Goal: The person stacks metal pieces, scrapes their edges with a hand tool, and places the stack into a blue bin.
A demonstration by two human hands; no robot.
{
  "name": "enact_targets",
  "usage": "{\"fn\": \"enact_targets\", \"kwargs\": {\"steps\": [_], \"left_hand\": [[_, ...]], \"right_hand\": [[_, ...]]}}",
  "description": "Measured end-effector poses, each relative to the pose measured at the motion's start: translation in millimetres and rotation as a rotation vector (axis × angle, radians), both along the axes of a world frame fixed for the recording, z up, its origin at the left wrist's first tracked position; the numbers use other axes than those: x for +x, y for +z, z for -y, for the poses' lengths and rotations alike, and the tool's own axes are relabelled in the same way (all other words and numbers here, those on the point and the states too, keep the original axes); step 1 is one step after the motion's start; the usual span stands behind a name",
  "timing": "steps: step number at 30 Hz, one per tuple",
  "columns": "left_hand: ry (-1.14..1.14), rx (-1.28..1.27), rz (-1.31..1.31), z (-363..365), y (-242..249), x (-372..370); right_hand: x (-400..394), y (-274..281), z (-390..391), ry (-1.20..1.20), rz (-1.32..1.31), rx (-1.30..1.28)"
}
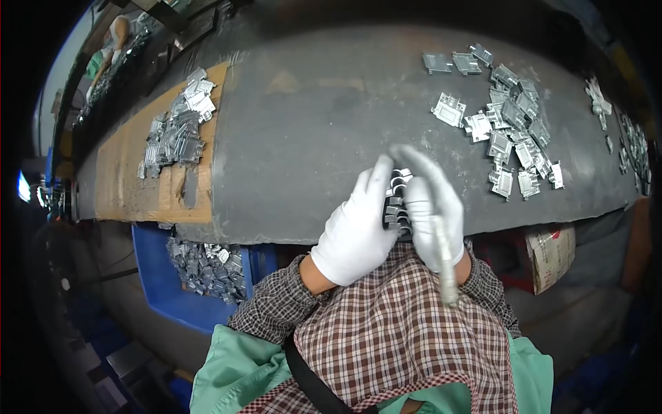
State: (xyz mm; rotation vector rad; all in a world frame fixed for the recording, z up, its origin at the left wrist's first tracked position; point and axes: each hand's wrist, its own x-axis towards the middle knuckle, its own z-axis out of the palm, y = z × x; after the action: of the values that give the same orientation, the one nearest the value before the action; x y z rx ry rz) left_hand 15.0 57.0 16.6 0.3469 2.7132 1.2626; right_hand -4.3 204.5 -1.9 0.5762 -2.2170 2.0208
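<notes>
Both of my hands wear white gloves and meet near the table's front edge. Between them is a row of small metal parts (398, 203) with curved edges. My left hand (358, 231) presses against the row from the left, its fingers together. My right hand (434, 214) closes on it from the right and is partly blurred. A pale, blurred rod-like tool (445, 265) lies along my right hand and points down towards the apron; its upper end is not clear.
Loose metal parts (514, 114) are scattered on the dark table (296, 138) at the right. More parts (176, 134) are heaped on cardboard (124, 169) at the left. Below stands a blue bin (155, 276) holding parts. A co-worker's arm (118, 41) shows at the upper left.
</notes>
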Motion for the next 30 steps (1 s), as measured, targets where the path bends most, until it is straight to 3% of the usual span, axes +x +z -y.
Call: {"fn": "enact_targets", "kwargs": {"steps": [2, 6, 9, 10, 12, 16, 17, 21, 24, 30], "left_hand": [[0.011, 0.016, -0.014, -2, 0, 1], [0.027, 0.008, -0.055, -6, -1, 2], [0.011, -0.044, -0.084, -4, -5, -1], [0.008, -0.046, -0.086, -3, -3, -2], [0.026, -0.029, -0.061, -2, 0, -3], [0.05, 0.044, -0.026, -13, 3, -5], [0.051, 0.058, -0.035, -16, 2, -7], [0.03, 0.01, -0.162, -13, -4, -16], [0.094, -0.004, -0.083, -9, 4, -11], [0.098, 0.052, -0.188, -11, -3, -10]], "right_hand": [[-3, -10, 1, -0.027, -0.11, 0.235], [-8, -1, -3, 0.007, -0.162, 0.385], [-5, 11, 2, 0.014, 0.271, 0.009], [-6, 6, 1, -0.047, 0.183, -0.094], [-4, 8, -1, -0.121, 0.341, -0.437], [0, 4, 8, -0.079, 0.413, -0.486], [-1, 8, 7, -0.056, 0.285, -0.278], [-20, 9, 5, 0.044, 0.422, -0.465], [-20, 0, 5, 0.021, 0.38, -0.545], [-6, 12, 13, -0.042, 0.364, -0.463]]}}
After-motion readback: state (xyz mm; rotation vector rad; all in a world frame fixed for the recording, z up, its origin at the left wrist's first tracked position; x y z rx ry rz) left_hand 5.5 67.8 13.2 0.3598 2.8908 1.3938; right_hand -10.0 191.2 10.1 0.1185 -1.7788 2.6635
